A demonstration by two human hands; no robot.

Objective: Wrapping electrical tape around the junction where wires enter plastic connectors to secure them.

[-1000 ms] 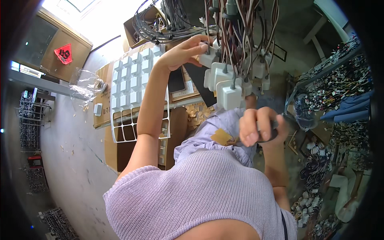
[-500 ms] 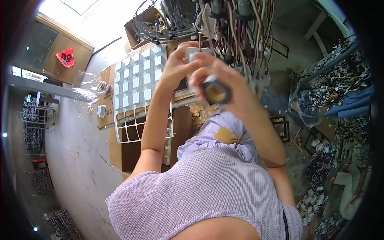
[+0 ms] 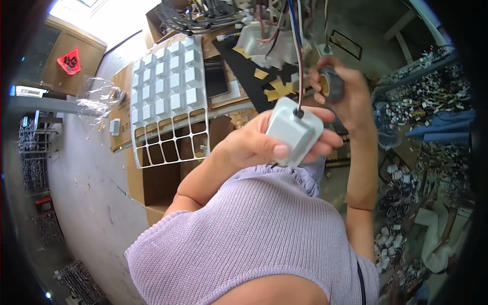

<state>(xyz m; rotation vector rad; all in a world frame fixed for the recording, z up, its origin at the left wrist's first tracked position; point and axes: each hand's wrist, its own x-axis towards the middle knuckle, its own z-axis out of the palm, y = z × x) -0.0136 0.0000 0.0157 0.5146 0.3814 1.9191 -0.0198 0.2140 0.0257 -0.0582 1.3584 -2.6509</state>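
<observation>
My left hand [image 3: 249,145] holds a pale grey plastic housing [image 3: 295,133] in front of my chest, thumb on its near face and fingers behind it. A cable [image 3: 301,61] with white and brown strands runs up from a black grommet in the housing's top side. Up and to the right, my right hand [image 3: 356,96] grips a roll of dark grey tape [image 3: 333,84], fingers around its rim. Behind the right hand, a second cable [image 3: 327,25] hangs down to another small pale part.
On the left, a white moulded sheet of grey blocks [image 3: 170,81] lies over cardboard. A phone [image 3: 217,80] and a black mat [image 3: 229,56] with yellow scraps [image 3: 277,90] are on the table. Coiled cables [image 3: 203,20] sit behind; racks of wiring [image 3: 422,86] stand right.
My left hand has come down toward my chest with the housing, which now shows plainly. The right hand has moved right, apart from it, with the tape roll. The view has shifted.
</observation>
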